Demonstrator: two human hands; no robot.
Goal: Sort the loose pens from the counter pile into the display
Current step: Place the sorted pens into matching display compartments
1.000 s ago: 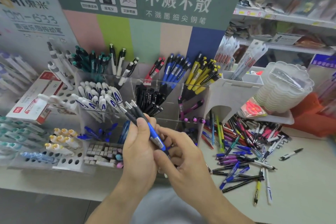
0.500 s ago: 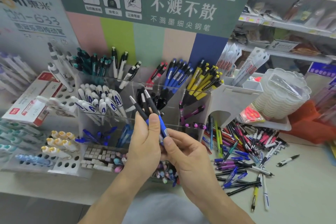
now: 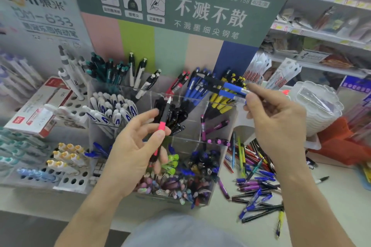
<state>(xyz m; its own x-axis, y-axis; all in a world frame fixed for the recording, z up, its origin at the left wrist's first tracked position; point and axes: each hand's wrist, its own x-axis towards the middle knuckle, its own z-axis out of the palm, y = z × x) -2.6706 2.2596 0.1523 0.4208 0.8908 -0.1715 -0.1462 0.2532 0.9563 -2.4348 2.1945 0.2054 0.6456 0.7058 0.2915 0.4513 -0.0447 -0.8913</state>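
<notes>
Holding one red pen (image 3: 165, 120) upright, left hand (image 3: 136, 146) pinches it between thumb and fingers, tip up, near the frame centre, apparently parked while the other hand works. Loose pile (image 3: 255, 182) lies on the bench (image 3: 331, 202) at 4 o'clock, many pens left, so sorting looks far from done. Right hand (image 3: 279, 126) at 2 o'clock pinches two blue pens (image 3: 224, 88) by their clear ends, barrels pointing toward 10 o'clock at the blue slot (image 3: 197, 84) in the clear display (image 3: 218, 122), likely so they drop in beside matching colours. Yellow pens (image 3: 220, 102) sit just beside, under them.
</notes>
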